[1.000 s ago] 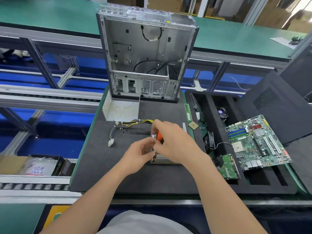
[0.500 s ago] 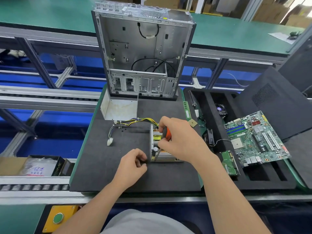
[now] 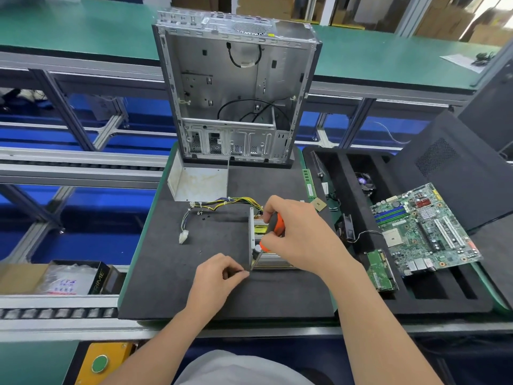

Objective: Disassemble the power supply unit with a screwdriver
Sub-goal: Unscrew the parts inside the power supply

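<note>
The opened power supply unit [image 3: 259,227] lies on the black foam mat [image 3: 194,290], its inner parts showing and its yellow and black cable bundle [image 3: 222,204] trailing left to a white plug [image 3: 183,237]. My right hand [image 3: 297,234] grips an orange and black screwdriver [image 3: 273,227], whose shaft slants down to the unit's near left corner. My left hand [image 3: 215,276] sits just left of that corner, thumb and fingertips pinching something small and dark beside the screwdriver tip. The unit's removed metal cover [image 3: 198,182] stands behind it.
An empty computer case [image 3: 236,90] stands upright at the mat's far edge. Right of the mat, a black foam tray [image 3: 433,298] carries a motherboard [image 3: 424,229], a small green board [image 3: 380,270], a fan and a CPU chip [image 3: 318,204]. Conveyor rails run on the left.
My left hand has slid off the unit toward me and to the left, pinching a small dark thing at the corner. My right hand tilted the screwdriver down toward that corner.
</note>
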Action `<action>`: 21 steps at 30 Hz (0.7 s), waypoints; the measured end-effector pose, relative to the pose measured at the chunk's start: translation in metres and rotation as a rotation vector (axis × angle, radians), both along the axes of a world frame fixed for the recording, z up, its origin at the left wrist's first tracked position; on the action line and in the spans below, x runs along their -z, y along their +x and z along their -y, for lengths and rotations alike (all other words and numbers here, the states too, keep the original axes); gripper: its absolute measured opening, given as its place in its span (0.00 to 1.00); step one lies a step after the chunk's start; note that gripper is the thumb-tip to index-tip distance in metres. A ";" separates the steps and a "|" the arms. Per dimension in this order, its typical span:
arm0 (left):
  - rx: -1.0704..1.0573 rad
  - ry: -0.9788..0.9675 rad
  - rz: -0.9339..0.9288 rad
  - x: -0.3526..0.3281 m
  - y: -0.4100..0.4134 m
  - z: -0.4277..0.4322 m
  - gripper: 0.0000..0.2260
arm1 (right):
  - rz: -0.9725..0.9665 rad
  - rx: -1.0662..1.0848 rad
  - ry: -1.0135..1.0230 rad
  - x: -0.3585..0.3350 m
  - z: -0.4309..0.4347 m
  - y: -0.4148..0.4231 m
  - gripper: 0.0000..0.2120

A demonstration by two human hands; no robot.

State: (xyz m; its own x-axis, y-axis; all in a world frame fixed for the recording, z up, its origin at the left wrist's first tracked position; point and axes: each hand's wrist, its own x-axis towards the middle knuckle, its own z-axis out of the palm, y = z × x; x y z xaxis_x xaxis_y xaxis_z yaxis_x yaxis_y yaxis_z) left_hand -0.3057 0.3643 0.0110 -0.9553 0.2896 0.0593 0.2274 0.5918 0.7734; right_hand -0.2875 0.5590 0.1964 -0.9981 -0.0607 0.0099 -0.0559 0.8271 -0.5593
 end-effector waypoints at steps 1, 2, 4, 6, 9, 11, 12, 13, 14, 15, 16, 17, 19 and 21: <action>-0.050 -0.009 -0.015 0.000 -0.003 0.004 0.10 | -0.003 0.005 0.003 0.000 -0.001 0.000 0.10; -0.112 -0.015 -0.028 -0.001 -0.007 0.009 0.10 | -0.007 0.009 0.007 -0.001 -0.002 0.001 0.10; -0.248 -0.024 -0.050 -0.003 -0.018 0.019 0.09 | -0.009 0.012 0.016 -0.002 -0.005 0.002 0.09; -0.356 -0.035 -0.066 -0.006 -0.029 0.029 0.09 | 0.000 0.016 0.026 -0.004 -0.008 0.003 0.09; -0.427 -0.060 -0.054 -0.009 -0.046 0.037 0.06 | -0.003 0.036 0.039 -0.004 -0.011 0.005 0.09; -0.440 -0.085 -0.056 -0.011 -0.055 0.037 0.04 | -0.005 0.045 0.046 -0.004 -0.012 0.005 0.09; -0.446 -0.102 -0.067 -0.012 -0.060 0.036 0.04 | -0.005 0.045 0.048 -0.004 -0.013 0.006 0.09; -0.450 -0.130 -0.089 -0.013 -0.064 0.035 0.04 | -0.003 0.043 0.047 -0.004 -0.013 0.006 0.09; -0.449 -0.176 -0.121 -0.015 -0.069 0.033 0.04 | 0.001 0.041 0.046 -0.003 -0.013 0.006 0.10; -0.444 -0.231 -0.156 -0.017 -0.074 0.032 0.05 | 0.007 0.040 0.043 -0.003 -0.014 0.006 0.10; -0.441 -0.274 -0.180 -0.020 -0.080 0.031 0.05 | 0.012 0.039 0.044 -0.003 -0.014 0.006 0.10; -0.444 -0.295 -0.183 -0.022 -0.087 0.031 0.05 | 0.016 0.038 0.047 -0.002 -0.015 0.005 0.10; -0.458 -0.282 -0.140 -0.027 -0.102 0.032 0.05 | 0.018 0.039 0.056 -0.001 -0.016 0.005 0.09; -0.457 -0.278 -0.095 -0.029 -0.114 0.032 0.05 | 0.011 0.043 0.057 -0.001 -0.018 0.004 0.09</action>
